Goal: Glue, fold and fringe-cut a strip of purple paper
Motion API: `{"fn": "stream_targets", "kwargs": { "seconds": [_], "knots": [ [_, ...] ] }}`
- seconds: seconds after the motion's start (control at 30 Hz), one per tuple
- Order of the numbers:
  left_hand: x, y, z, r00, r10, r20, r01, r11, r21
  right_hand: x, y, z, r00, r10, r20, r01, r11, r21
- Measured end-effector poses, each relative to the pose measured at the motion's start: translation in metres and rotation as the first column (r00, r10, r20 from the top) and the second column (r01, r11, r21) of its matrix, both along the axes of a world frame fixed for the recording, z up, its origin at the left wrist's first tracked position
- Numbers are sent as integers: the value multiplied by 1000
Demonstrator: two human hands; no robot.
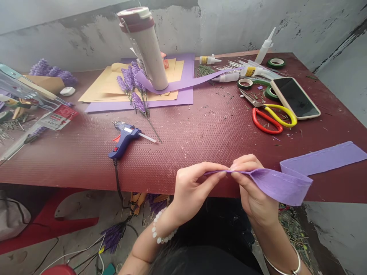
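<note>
Both your hands are grasping the same purple strip (282, 187): your left hand (190, 189) pinches its narrowed end between thumb and fingers, and your right hand (258, 194) pinches just beside it, the fingertips nearly meeting above the table's near edge. Beyond your right hand the strip opens out, loops back and lies on the table (197, 133) to the right. To press this fold well, keep both pinches light but firm, line up the edges before squeezing, and work along in short stretches; the loose loop could twist or drag, so it's worth leaving it slack. The tabletop is dark red and finely textured, scattered with clippings that might cling to the material. Scissors (273, 118) lie beside a phone (296, 97) at the right; a glue gun (124, 141) lies left of centre, its cord (117, 177) dropping over the near edge. Farther back, a tumbler (150, 53) stands among paper sheets (99, 86). Behind runs a grey, patchy wall (177, 30); below, purple flowers (113, 236) and cables lie on the floor near a red stool (80, 225).
</note>
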State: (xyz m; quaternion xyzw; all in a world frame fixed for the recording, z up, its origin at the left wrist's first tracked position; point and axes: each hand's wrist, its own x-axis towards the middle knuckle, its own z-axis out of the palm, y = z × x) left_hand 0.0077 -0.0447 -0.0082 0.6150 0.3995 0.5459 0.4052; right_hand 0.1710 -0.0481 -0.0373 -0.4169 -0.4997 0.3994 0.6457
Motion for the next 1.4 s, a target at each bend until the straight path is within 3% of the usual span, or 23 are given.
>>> {"fn": "stream_targets", "kwargs": {
  "seconds": [0.33,0.53,0.73,0.97,1.13,1.23,1.4],
  "knots": [
    [1,1,0,998,-2,57,6,998,-57,1,6,2,997,52,-63,-54,998,-30],
    [1,0,0,998,-6,58,8,1000,-30,2,4,2,999,52,-18,-52,998,-30],
    [1,-2,-3,995,12,101,-5,998,-69,-4,5,4,995,12,-102,-15,999,-33],
    [-2,2,-4,993,119,-2,-118,987,108,-6,5,5,993,-41,-111,36,998,-44],
    [-3,1,-5,987,160,-10,-155,970,187,0,6,6,998,52,-22,-52,998,-17],
    [-2,1,-6,992,126,-6,-123,981,148,2,5,5,994,111,10,-111,994,-13],
    [-3,3,-3,998,19,57,-16,999,-39,-1,2,5,999,42,-32,-44,996,-74]
  ]
}}
